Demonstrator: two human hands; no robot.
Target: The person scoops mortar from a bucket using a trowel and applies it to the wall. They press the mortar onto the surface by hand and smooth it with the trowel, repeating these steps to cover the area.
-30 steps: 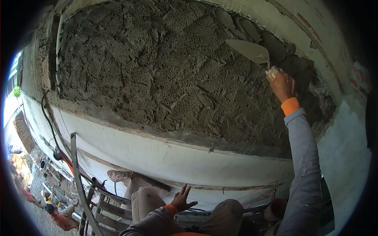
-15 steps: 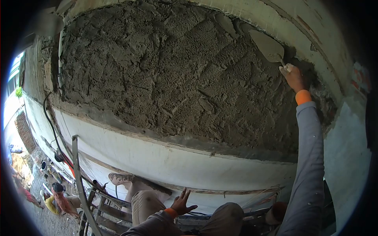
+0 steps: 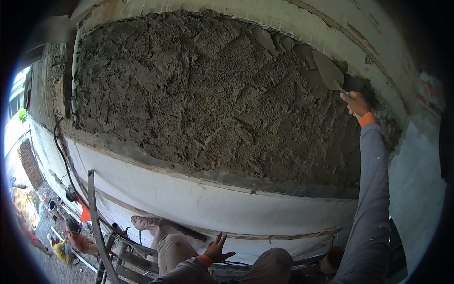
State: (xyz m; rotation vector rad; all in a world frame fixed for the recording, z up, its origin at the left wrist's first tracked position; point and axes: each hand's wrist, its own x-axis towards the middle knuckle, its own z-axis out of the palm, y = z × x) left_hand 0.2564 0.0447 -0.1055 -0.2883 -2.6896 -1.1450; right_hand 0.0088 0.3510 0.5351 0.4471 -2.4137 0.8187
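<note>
My right hand [image 3: 357, 104] is raised high on a stretched grey-sleeved arm and grips the handle of a trowel [image 3: 329, 71]. The trowel's blade lies flat against the rough wet grey plaster [image 3: 203, 94] near the patch's upper right edge. My left hand [image 3: 217, 248] hangs low by my knee, fingers spread, holding nothing. My legs in grey trousers and one bare, dusty foot [image 3: 144, 222] rest on a wooden scaffold [image 3: 130, 258].
A white band of wall [image 3: 198, 199] runs below the plaster. A black cable [image 3: 61, 156] hangs down the wall at left. A metal pole [image 3: 97, 227] rises beside the scaffold. Far below, people [image 3: 71, 241] stand on the ground.
My right hand has carried the trowel to the right and slightly down along the plaster's upper edge. The view has shifted a little. My left hand stays by my knee.
</note>
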